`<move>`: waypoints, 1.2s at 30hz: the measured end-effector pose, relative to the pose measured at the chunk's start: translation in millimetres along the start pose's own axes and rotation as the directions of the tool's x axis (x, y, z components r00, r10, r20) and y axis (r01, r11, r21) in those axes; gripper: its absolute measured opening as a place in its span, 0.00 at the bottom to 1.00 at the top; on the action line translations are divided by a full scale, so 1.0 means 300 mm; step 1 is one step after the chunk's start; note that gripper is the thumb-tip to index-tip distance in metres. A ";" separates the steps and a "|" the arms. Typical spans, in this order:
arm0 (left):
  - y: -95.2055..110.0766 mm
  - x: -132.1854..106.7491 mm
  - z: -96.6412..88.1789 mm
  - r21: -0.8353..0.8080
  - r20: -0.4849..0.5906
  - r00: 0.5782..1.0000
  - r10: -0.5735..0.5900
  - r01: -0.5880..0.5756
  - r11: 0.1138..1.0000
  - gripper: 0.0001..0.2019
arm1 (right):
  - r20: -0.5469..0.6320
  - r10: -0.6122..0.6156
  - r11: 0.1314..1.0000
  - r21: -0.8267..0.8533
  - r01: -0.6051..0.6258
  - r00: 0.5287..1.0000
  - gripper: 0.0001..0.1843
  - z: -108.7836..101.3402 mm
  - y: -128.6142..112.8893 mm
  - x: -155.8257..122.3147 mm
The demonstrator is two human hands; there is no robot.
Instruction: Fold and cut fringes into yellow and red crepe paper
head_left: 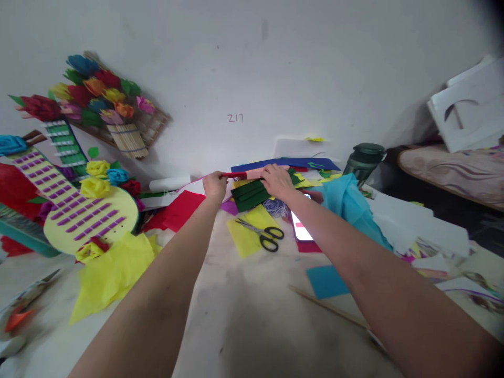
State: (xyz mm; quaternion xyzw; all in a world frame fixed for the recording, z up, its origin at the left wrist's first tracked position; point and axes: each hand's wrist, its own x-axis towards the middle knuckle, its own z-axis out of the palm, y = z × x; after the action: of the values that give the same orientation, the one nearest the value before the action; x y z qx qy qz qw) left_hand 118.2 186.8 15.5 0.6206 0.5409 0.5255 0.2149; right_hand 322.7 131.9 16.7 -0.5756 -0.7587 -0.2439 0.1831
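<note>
At the back of the table, both my arms reach toward a heap of coloured paper. My left hand (215,185) is closed around one end of a narrow red paper strip (235,175). Fingers bent, my right hand (276,180) grips a pink paper piece (254,173) in line with the red strip; its thumb side is partly hidden. Just below lies folded dark green paper (249,195). Nearer to me, black-handled scissors (262,232) rest partly on yellow paper (241,245). A lit phone (301,227) is partly covered by my right forearm.
Paper flowers (98,94) and a yellow guitar-shaped craft (92,220) stand at left. Yellow crepe paper (114,278) lies before them. To the right are turquoise paper (348,205), a dark bottle (364,160) and a wooden stick (328,305). A wall rises behind the table.
</note>
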 end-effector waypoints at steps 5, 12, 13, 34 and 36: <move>0.056 0.037 -0.027 -0.171 -0.017 0.998 -0.061 0.057 0.984 0.09 | 0.063 0.173 0.985 -0.002 -0.173 0.983 0.17 0.007 0.002 0.031; 0.105 0.037 -0.093 -0.304 0.134 0.974 -0.180 0.213 0.928 0.08 | -0.058 0.267 0.964 0.012 -0.267 0.962 0.20 0.006 0.009 0.081; 0.110 0.030 -0.102 -0.333 0.165 0.972 -0.167 0.215 0.918 0.07 | -0.045 0.271 0.963 0.007 -0.271 0.962 0.21 0.005 0.013 0.089; 0.021 -0.080 -0.118 -0.149 0.207 0.978 -0.009 0.041 0.988 0.11 | 0.163 0.297 0.954 -0.102 -0.283 0.941 0.18 -0.038 0.102 0.094; 0.009 -0.090 -0.121 -0.157 0.213 0.976 -0.054 0.088 0.984 0.11 | 0.202 0.370 0.929 -0.077 -0.362 0.907 0.19 -0.018 0.117 0.079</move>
State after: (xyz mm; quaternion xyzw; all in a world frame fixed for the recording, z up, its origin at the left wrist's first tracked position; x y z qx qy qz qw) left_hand 91.0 150.6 19.3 0.6324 0.4918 0.4928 0.3398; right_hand 350.0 155.0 39.8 -0.7337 -0.6479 -0.1565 0.1321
